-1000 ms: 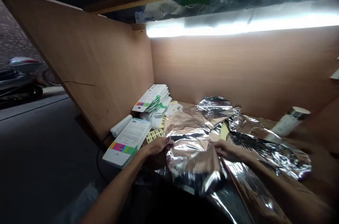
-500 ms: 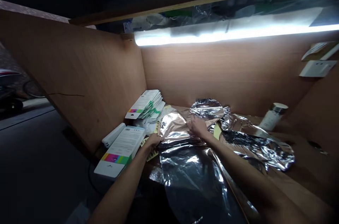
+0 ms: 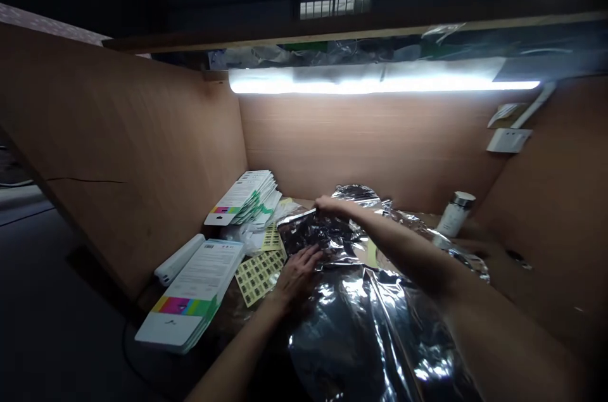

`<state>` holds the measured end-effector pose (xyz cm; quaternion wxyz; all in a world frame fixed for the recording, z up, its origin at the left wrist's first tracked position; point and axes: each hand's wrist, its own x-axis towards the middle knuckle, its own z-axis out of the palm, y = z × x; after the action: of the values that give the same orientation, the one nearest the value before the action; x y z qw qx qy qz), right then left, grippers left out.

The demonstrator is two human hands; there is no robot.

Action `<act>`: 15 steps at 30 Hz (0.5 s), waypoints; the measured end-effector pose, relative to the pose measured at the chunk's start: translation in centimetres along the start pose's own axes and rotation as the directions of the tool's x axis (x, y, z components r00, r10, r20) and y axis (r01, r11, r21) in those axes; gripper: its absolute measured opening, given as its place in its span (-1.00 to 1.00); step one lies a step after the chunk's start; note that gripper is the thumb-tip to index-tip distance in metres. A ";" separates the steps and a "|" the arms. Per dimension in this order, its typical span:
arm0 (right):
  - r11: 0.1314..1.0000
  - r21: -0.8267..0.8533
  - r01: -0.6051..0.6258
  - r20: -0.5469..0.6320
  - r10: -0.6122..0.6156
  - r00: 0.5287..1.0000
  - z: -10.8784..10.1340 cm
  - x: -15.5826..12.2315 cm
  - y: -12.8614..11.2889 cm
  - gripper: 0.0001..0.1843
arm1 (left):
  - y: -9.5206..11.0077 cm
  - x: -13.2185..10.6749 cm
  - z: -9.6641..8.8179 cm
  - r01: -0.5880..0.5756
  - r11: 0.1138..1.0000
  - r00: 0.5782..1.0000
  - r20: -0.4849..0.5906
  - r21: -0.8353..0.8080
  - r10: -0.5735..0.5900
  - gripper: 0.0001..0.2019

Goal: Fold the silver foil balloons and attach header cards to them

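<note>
A large, shiny dark-silver foil sheet (image 3: pixel 332 326) spreads over the worktop and hangs over its front edge. My left hand (image 3: pixel 299 270) lies on the foil with its fingers stretched out flat. Farther back, my right hand (image 3: pixel 329 206) is closed on the upper edge of the foil, its fingertips partly hidden. Beside my left hand lies a yellow sheet of small dark labels (image 3: pixel 259 275). More crumpled foil (image 3: pixel 358 193) sits behind my right hand, and a pale yellow piece (image 3: pixel 372 253) shows beneath my right forearm.
Printed white cards with colour bands stand in a front stack (image 3: pixel 199 301) and a back stack (image 3: pixel 247 199) on the left, near a white roll (image 3: pixel 178 259). At right are a silver-capped bottle (image 3: pixel 456 215) and a wall socket (image 3: pixel 509 140). A lit tube (image 3: pixel 380 87) runs above.
My left hand has let go of the foil's left edge and now rests flat on it. My right hand has moved back, lifting the foil's far edge. The view has shifted.
</note>
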<state>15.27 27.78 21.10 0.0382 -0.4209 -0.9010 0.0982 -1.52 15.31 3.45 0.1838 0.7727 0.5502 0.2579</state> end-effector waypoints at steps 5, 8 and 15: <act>0.998 -0.005 -0.067 -0.226 0.064 0.972 -11.2 -1.3 3.6 -0.68 | 0.6 3.7 2.1 -0.027 0.951 0.965 0.256 0.309 -0.056 -0.05; 0.999 -0.003 -0.043 -0.405 0.038 0.913 -16.4 -5.7 4.9 -0.65 | 0.1 5.6 2.2 0.015 0.942 0.969 0.229 0.334 -0.097 0.00; 0.864 -0.409 0.294 -0.585 -0.496 0.642 -21.5 -20.4 1.2 -0.65 | 1.2 9.3 1.7 0.090 0.965 0.982 0.143 0.245 -0.127 -0.22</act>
<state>32.54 16.03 42.11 0.3226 -0.2188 -0.8994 -0.1980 2.85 23.74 4.63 0.1468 0.7756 0.6024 0.1181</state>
